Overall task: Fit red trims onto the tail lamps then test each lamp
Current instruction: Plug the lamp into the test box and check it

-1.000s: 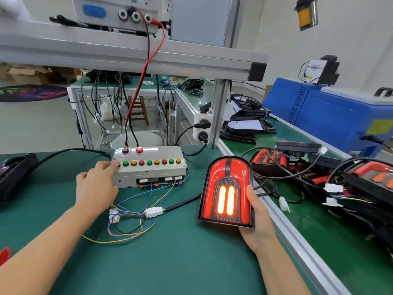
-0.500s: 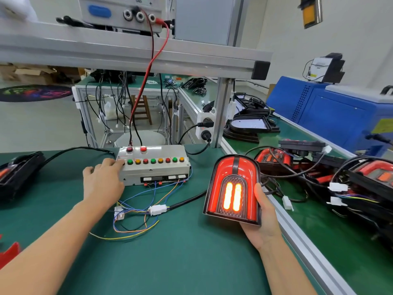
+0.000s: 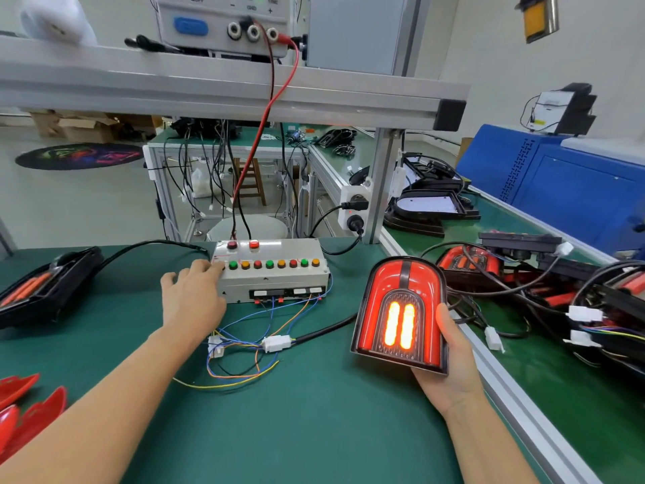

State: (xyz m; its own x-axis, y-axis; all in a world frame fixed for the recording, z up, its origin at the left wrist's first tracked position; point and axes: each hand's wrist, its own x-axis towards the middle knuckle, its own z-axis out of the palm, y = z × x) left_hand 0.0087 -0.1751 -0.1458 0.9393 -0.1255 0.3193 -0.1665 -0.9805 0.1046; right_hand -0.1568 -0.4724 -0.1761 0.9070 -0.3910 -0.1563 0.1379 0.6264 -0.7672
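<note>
My right hand [image 3: 450,365] holds an arch-shaped tail lamp [image 3: 399,314] upright from below and behind, thumb along its right edge. The lamp glows red, with two bright orange bars lit in its middle. A black cable runs from it to a white connector [image 3: 277,343] on the green mat. My left hand [image 3: 193,295] rests at the left end of the grey test box [image 3: 275,274], fingertips touching its top corner beside the row of coloured buttons. Red trims [image 3: 24,410] lie at the lower left edge. Another tail lamp [image 3: 42,291] lies at the far left.
A tangle of tail lamps and wiring [image 3: 544,284] fills the bench to the right, beyond an aluminium rail [image 3: 502,386]. A power supply [image 3: 223,22] sits on the overhead shelf, its red and black leads dropping to the test box. A blue machine [image 3: 565,190] stands at the far right.
The view has tilted and shifted slightly. My left hand stays at the box's left end and the lamp remains lit in my right hand.
</note>
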